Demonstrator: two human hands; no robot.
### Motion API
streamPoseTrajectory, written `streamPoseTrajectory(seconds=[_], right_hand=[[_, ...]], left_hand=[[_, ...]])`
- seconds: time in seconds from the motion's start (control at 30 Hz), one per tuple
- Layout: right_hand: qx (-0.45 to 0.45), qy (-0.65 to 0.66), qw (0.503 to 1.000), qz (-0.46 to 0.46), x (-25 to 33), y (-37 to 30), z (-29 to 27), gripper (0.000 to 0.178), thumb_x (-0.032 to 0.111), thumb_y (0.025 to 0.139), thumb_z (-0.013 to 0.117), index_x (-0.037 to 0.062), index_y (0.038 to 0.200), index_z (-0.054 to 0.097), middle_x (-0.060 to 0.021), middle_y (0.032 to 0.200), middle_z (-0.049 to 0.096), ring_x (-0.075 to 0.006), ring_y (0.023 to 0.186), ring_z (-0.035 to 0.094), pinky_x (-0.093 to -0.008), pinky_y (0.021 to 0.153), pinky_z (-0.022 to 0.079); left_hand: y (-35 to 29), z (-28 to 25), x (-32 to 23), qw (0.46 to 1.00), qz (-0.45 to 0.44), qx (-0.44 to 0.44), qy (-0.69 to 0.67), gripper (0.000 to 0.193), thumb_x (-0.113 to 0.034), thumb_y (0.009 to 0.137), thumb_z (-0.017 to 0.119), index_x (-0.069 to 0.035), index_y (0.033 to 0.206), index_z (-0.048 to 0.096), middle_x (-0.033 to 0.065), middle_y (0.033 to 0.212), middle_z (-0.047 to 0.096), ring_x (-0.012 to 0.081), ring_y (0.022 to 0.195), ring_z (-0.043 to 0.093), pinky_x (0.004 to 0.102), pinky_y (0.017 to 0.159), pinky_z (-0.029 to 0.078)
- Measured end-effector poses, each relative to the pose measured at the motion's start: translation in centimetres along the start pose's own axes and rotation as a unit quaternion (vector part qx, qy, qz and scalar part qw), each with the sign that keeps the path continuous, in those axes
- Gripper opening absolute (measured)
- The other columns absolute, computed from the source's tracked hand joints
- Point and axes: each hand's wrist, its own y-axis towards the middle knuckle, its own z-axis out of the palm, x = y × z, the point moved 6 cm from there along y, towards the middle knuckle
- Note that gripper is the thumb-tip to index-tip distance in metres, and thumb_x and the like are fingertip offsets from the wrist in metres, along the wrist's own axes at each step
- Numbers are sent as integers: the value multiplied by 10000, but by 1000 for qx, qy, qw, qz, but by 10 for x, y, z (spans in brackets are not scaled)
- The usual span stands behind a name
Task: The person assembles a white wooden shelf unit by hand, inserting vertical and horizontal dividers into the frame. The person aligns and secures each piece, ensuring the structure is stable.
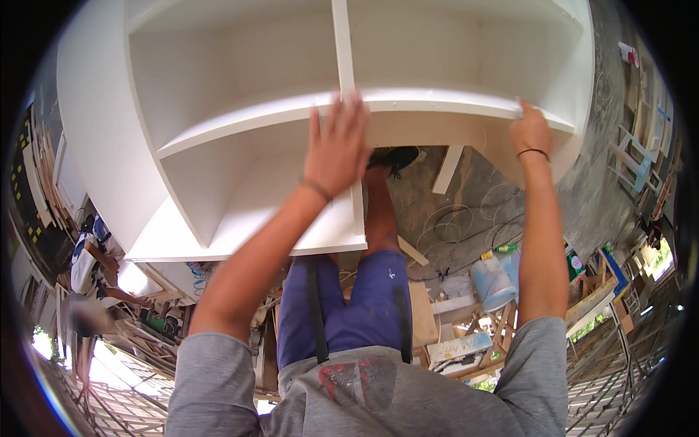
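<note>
A white cabinet (95, 124) with several open compartments stands in front of me. My left hand (338, 146) is slightly blurred, its fingers stretched out and apart over the front edge of the long white shelf (437, 103), where the upright divider (342, 44) meets it. Nothing shows in that hand. Near the shelf's right end, my right hand (532, 132) is closed at the front edge, fingers curled. A tiny pale tip shows by its fingertips; what it holds, if anything, is hidden.
Below the shelf's right half is grey floor with a white strip of board (447, 169) and a dark cable. A whitish bucket (491, 282) and wood offcuts lie near my legs. Another person (95, 262) is at the left. A light-blue frame (635, 160) stands at the right.
</note>
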Motion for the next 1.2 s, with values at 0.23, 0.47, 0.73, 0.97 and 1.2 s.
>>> streamPoseTrajectory(seconds=[0.23,0.47,0.73,0.97,1.2], right_hand=[[60,142,978,-140,230,-99,-12,355,163,861,485,82,1188,595,-192,1036,596,-402,931,629,-505,825,511],[65,399,914,33,169,-57,-4,367,93,753,585,33,1109,656,-230,1029,669,-376,973,640,-405,879,499],[56,31,998,-26,115,-44,-14,269,158,861,501,77,1058,666,-200,1033,655,-383,1002,625,-473,855,506],[116,413,902,-54,250,-99,2,386,153,784,574,32,1144,643,-192,1012,678,-365,981,640,-447,835,506],[215,596,772,56,122,-100,23,402,43,748,673,15,1148,639,-40,808,608,-101,663,543,-274,571,463]], left_hand=[[-169,17,-49,971,47,168,-161,467,-231,887,558,-100,1331,497,146,1548,252,346,1447,189,622,1116,168],[-114,-27,32,986,-91,-14,-140,596,-231,863,604,-80,1408,413,174,1543,243,392,1438,186,631,1109,151],[-75,-45,95,974,-189,-121,-19,576,-252,901,565,-80,1425,399,101,1542,279,328,1452,175,623,1121,121],[-46,-71,99,986,-116,-120,26,379,-210,860,645,-81,1208,567,88,1222,559,289,1165,509,510,1056,329],[5,-59,75,997,4,-73,-2,177,-200,773,720,-85,861,618,43,877,582,231,858,588,352,732,502]])
